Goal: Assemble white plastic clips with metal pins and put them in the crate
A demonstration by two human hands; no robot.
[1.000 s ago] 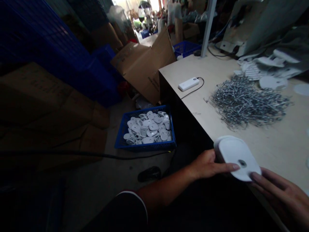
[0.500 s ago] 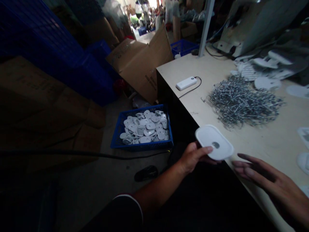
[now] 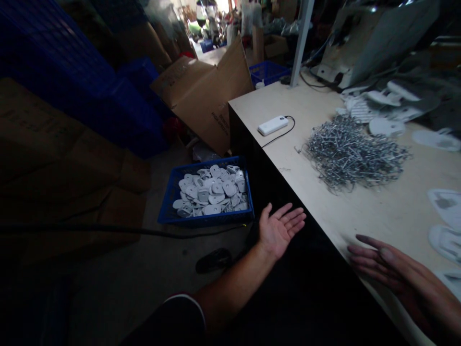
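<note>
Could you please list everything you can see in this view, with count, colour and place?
blue crate: one, blue, on the floor left of the table
white plastic parts: many, white, piled in the blue crate
table: one, pale wood top, right side
power bank: one, white, cable attached, on the table's far left
metal hooks: a heap, silver, mid table
white shells: several, white, at the table's right edge
cardboard box: one, brown, open, behind the crate
sandal: one, dark, on the floor
left hand: open, palm up, empty, beside the crate
right hand: open, flat over the table edge
</note>
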